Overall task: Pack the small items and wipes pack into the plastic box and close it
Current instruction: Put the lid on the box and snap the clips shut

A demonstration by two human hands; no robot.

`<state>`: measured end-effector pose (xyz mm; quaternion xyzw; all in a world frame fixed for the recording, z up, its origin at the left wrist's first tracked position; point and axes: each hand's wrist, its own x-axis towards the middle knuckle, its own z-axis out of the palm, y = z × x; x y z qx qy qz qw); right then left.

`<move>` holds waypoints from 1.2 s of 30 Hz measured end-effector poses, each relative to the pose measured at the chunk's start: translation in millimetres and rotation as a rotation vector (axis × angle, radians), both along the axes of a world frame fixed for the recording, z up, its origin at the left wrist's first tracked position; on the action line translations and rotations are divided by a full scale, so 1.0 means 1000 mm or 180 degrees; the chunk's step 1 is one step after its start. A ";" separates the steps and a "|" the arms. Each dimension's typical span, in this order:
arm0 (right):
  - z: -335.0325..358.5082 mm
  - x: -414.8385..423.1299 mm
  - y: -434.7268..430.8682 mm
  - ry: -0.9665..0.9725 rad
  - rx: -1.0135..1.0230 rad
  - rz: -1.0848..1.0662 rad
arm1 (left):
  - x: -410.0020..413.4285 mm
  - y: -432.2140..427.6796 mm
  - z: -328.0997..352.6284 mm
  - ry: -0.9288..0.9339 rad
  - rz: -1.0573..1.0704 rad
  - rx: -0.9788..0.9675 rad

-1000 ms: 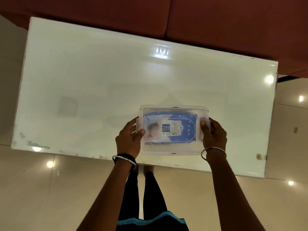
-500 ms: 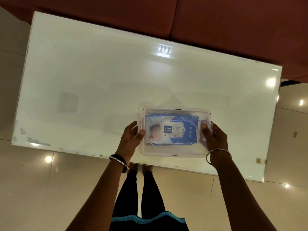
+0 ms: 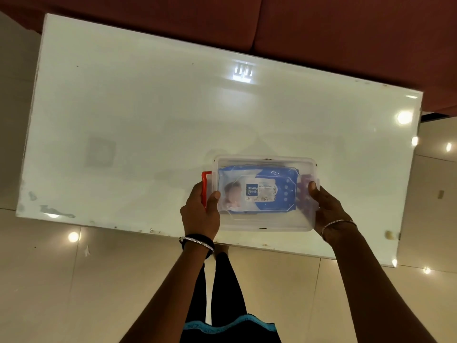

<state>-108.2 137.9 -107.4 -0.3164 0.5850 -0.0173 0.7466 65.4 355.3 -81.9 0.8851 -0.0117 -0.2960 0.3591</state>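
Leftward, the red latch [image 3: 206,186] has swung out from the plastic box [image 3: 265,222] near the table's [image 3: 148,120] front edge; left hand [image 3: 200,214] fingers pinch it, right hand [image 3: 329,206] fingers clamp the opposite end; wipes pack [image 3: 258,188] reads "mee mee".

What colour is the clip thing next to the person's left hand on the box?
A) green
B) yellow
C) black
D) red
D: the latch at the left end of the clear plastic box is red-orange, and the left hand grips that end right beside it.
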 end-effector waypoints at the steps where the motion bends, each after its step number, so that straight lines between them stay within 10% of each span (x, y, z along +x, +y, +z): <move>1: -0.001 -0.001 -0.002 0.0014 0.0064 -0.0025 | -0.001 -0.001 0.000 -0.0084 -0.0014 0.0049; 16: 0.011 0.008 -0.016 0.0243 -0.0067 0.0116 | -0.015 -0.011 0.008 -0.0594 -0.0281 0.0538; 25: 0.015 0.038 0.036 0.2355 -0.3098 0.0976 | -0.012 -0.005 0.007 -0.0566 -0.0496 0.0418; 36: 0.015 0.041 0.050 0.2270 -0.3439 0.0700 | 0.012 0.006 0.002 -0.0715 -0.0592 -0.0273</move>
